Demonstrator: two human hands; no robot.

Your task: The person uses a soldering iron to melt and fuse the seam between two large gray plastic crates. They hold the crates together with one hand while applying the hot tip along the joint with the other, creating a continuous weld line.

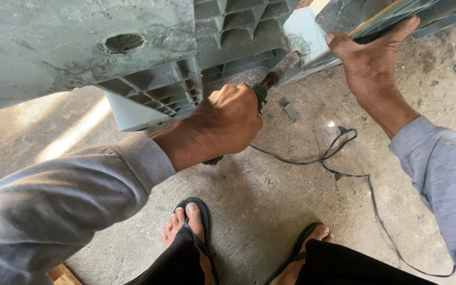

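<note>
My left hand [228, 124] is closed around the green handle of a corded tool [278, 71], whose dark metal tip points up toward a broken corner of a grey-green plastic pallet. My right hand [368, 58] presses on the tilted pallet piece [312, 37] at the upper right, thumb spread against its edge. The large pallet [80, 47], ribbed underneath and with a round hole in its top, fills the upper left. Both arms wear grey long sleeves.
A thin black cord [344, 158] trails from the tool across the concrete floor to the lower right. My two feet in dark flip-flops [191, 227] stand at the bottom. Small plastic fragments [291, 112] lie on the floor. A wooden edge [62, 274] shows lower left.
</note>
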